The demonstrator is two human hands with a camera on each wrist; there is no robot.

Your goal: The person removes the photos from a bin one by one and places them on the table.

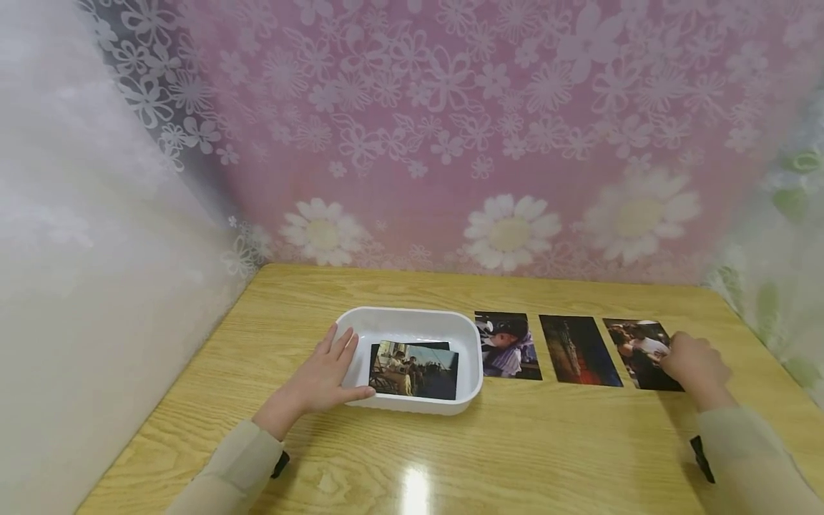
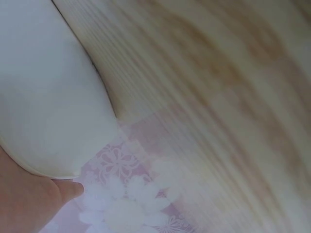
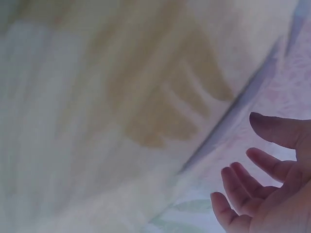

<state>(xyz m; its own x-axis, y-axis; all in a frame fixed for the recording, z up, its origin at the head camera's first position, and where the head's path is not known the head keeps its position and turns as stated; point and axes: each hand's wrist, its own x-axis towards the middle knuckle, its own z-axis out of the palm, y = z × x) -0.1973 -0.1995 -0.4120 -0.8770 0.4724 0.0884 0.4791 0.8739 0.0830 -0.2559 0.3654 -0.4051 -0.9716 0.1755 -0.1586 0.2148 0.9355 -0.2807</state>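
We have our right hand [image 1: 697,365], fingers parted and empty, at the rightmost photo [image 1: 639,354] on the table [image 1: 547,443], likely light, bendy, best pinched by an edge, our left hand [image 1: 324,377] spread over the tray's [image 1: 418,405] left rim.

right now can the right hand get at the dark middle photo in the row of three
Probably yes: nothing covers the middle photo, and only the rightmost photo, lying flat, is between it and the right hand.
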